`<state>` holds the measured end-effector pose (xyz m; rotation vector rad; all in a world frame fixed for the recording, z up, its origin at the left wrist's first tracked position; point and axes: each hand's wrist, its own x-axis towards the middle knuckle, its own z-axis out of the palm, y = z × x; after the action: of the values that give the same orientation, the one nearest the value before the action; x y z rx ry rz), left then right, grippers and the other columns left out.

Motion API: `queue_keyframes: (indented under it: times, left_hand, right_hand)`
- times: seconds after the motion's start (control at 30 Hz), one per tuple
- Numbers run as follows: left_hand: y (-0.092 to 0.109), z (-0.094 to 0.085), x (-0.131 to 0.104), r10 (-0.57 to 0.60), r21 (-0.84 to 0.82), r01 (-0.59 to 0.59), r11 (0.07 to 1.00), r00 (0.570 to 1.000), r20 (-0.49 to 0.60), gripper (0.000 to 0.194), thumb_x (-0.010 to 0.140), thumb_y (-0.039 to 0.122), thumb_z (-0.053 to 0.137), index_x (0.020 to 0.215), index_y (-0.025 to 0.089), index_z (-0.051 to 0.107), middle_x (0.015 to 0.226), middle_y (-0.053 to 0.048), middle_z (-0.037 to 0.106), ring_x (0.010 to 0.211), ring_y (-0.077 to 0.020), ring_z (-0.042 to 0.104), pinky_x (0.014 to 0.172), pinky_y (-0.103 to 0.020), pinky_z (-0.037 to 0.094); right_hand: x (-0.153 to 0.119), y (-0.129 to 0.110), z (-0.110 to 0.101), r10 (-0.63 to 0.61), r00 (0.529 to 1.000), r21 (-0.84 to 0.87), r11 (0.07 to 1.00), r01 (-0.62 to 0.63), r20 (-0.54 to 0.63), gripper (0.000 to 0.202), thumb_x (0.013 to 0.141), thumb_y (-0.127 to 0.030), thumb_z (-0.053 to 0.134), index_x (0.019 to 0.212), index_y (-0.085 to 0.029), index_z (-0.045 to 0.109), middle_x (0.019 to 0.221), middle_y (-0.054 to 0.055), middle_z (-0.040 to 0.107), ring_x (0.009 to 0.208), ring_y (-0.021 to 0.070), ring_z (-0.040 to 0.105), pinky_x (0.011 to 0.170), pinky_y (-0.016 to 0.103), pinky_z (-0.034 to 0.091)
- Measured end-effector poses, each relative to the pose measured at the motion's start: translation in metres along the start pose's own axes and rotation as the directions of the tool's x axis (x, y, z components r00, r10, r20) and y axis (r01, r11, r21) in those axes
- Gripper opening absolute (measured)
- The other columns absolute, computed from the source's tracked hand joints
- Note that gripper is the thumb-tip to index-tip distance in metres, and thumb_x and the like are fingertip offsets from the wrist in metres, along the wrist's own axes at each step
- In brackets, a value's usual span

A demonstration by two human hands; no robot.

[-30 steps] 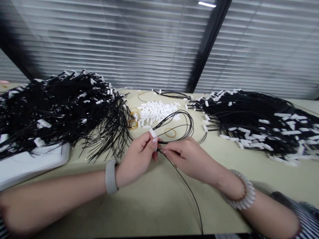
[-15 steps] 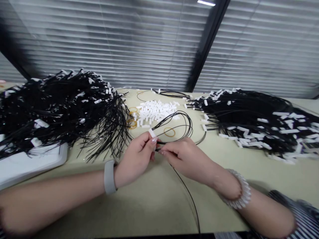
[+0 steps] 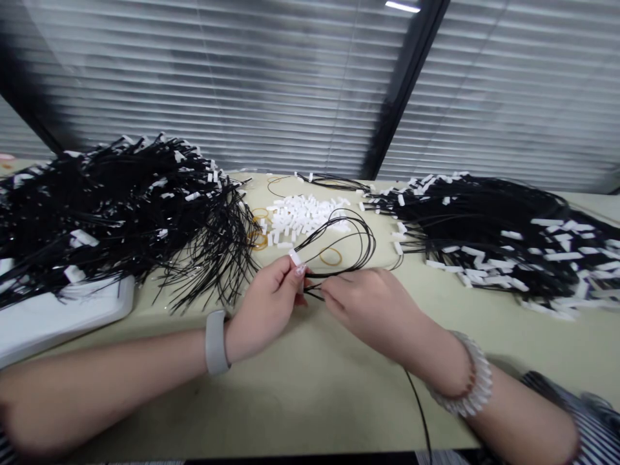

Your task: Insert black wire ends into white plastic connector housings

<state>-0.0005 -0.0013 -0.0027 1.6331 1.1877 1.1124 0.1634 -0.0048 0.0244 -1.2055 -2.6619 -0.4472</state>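
Observation:
Near the middle of the table, my left hand (image 3: 272, 300) pinches a white connector (image 3: 295, 258) and the gathered end of a coil of black cable (image 3: 372, 244). The coil's loops fan out to the right, above my right hand (image 3: 371, 300). My right hand is closed on black cable just right of the left fingertips; its fingertips are partly hidden. A loose length of cable (image 3: 417, 395) hangs from under the right wrist over the table's front edge.
A heap of black cables with white ends (image 3: 111, 200) lies at left, beside a white tray (image 3: 109, 307). More bundled cables (image 3: 489, 210) lie at right. Small white pieces (image 3: 307, 215) and yellow rubber bands (image 3: 330, 256) are behind my hands.
My right hand has moved slightly right, away from the left fingertips, with the cable. The hanging cable has shifted right. My left hand has stayed almost in place.

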Motion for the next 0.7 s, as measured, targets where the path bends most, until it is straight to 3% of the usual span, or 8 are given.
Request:
queue_keyframes:
  times: [0.13,0.23,0.33,0.4,0.53,0.6,0.67,0.7]
  left_hand:
    - [0.000,0.002,0.001,-0.093,-0.103,0.090,0.991,0.995,-0.025,0.023,0.088,0.032,0.040,0.074,0.016,0.049,0.068,0.001,0.052,0.054,-0.0101,0.053,0.052,-0.024,0.044]
    - [-0.002,0.002,0.002,-0.145,-0.189,0.133,0.973,0.988,-0.049,0.021,0.088,0.033,0.040,0.079,0.016,0.049,0.073,0.001,0.051,0.054,-0.0092,0.056,0.054,-0.024,0.048]
    - [-0.005,0.001,0.003,-0.144,-0.210,0.128,0.969,0.988,-0.058,0.020,0.088,0.032,0.040,0.080,0.016,0.049,0.074,0.001,0.051,0.055,-0.0094,0.057,0.056,-0.024,0.049]
    - [-0.007,0.000,0.004,-0.148,-0.226,0.131,0.965,0.987,-0.060,0.020,0.088,0.032,0.040,0.080,0.016,0.049,0.074,0.001,0.051,0.055,-0.0091,0.057,0.056,-0.025,0.049]
    - [-0.009,0.000,0.006,-0.154,-0.259,0.135,0.956,0.987,-0.052,0.021,0.088,0.034,0.041,0.079,0.016,0.050,0.072,0.002,0.050,0.054,-0.0084,0.055,0.055,-0.024,0.049]
    - [-0.009,0.000,0.005,-0.150,-0.268,0.136,0.954,0.988,-0.034,0.022,0.087,0.034,0.043,0.078,0.016,0.050,0.071,0.002,0.051,0.054,-0.0081,0.055,0.055,-0.023,0.048]
    - [-0.009,0.001,0.005,-0.149,-0.289,0.144,0.946,0.989,0.004,0.022,0.087,0.035,0.044,0.079,0.016,0.051,0.072,0.002,0.052,0.054,-0.0077,0.055,0.055,-0.022,0.048]
    - [-0.009,0.001,0.004,-0.146,-0.299,0.147,0.943,0.989,0.026,0.023,0.087,0.036,0.044,0.079,0.016,0.052,0.073,0.002,0.052,0.055,-0.0076,0.055,0.055,-0.022,0.048]
  right_hand:
    - [-0.003,0.012,-0.010,0.059,0.998,-0.157,0.986,-0.057,0.008,0.019,0.079,-0.014,0.045,0.061,-0.017,0.050,0.053,0.002,0.054,0.044,0.0116,0.040,0.046,0.028,0.011]
    - [-0.008,0.031,-0.021,0.247,0.968,-0.275,0.928,-0.250,-0.046,0.018,0.078,-0.016,0.045,0.061,-0.016,0.051,0.048,0.003,0.049,0.040,0.0098,0.034,0.044,0.026,0.011]
    - [-0.015,0.052,-0.032,0.439,0.867,-0.267,0.829,-0.491,-0.235,0.018,0.078,-0.021,0.045,0.068,-0.016,0.059,0.044,0.003,0.045,0.040,0.0113,0.035,0.044,0.027,0.016]
    - [-0.018,0.062,-0.037,0.508,0.787,-0.036,0.832,-0.553,-0.351,0.016,0.079,-0.022,0.048,0.078,-0.018,0.063,0.052,0.006,0.054,0.047,0.0147,0.045,0.047,0.029,0.027]
    - [-0.018,0.066,-0.041,0.683,0.564,0.727,0.658,-0.197,-0.465,0.021,0.081,-0.025,0.053,0.099,-0.027,0.063,0.096,0.007,0.062,0.082,0.0218,0.059,0.062,0.036,0.045]
    - [-0.015,0.060,-0.043,0.753,0.445,0.851,0.523,0.041,-0.485,0.018,0.084,-0.025,0.049,0.097,-0.028,0.063,0.100,0.005,0.059,0.083,0.0191,0.059,0.061,0.034,0.046]
    - [-0.012,0.049,-0.043,0.768,0.418,0.868,0.480,0.126,-0.485,0.022,0.086,-0.023,0.047,0.103,-0.030,0.059,0.094,0.004,0.058,0.072,0.0149,0.058,0.053,0.029,0.044]
    - [-0.012,0.043,-0.043,0.743,0.471,0.868,0.481,0.118,-0.476,0.030,0.085,-0.021,0.048,0.113,-0.032,0.053,0.093,0.004,0.058,0.068,0.0135,0.057,0.048,0.027,0.041]
